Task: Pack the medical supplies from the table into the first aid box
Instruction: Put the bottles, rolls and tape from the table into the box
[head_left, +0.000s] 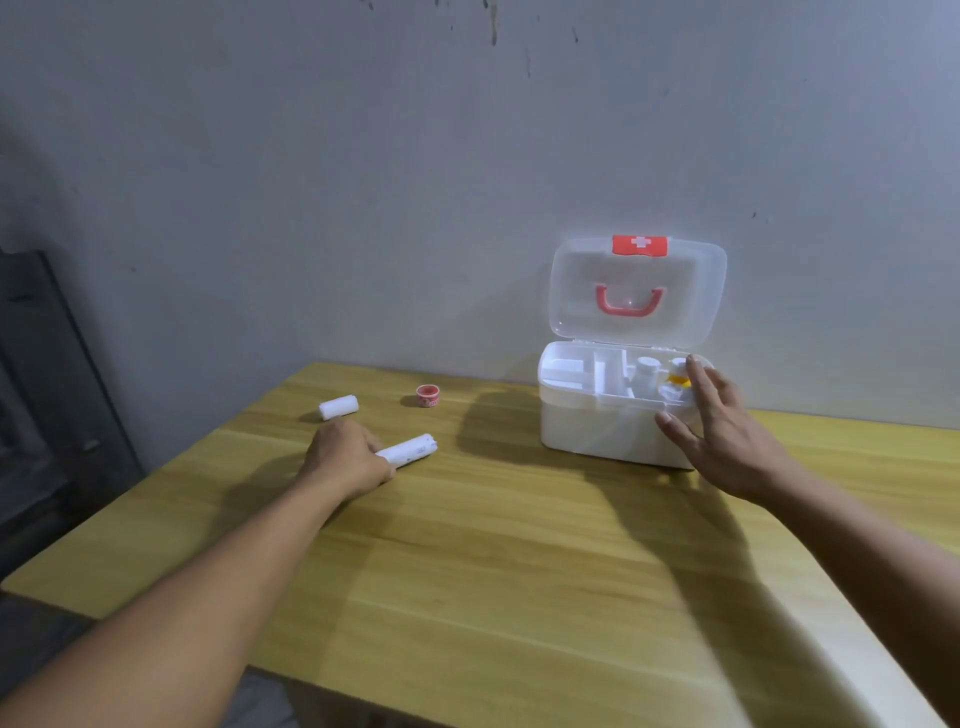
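The white first aid box (597, 426) stands open at the back right of the wooden table, its clear lid (636, 291) with a red handle tilted up against the wall. Inside its tray sit a white bottle (647, 371) and a yellow-banded item (679, 378). My right hand (722, 431) hovers open at the box's right front corner, fingers spread, holding nothing. My left hand (348, 457) is closed around one end of a long white bandage roll (410, 449) lying on the table. A shorter white roll (338, 407) and a small red tape roll (428, 396) lie behind it.
The wooden table (493, 571) meets a grey wall at the back. A dark frame (47, 389) leans at the far left beyond the table's left edge. The table's near edge runs diagonally across the lower left.
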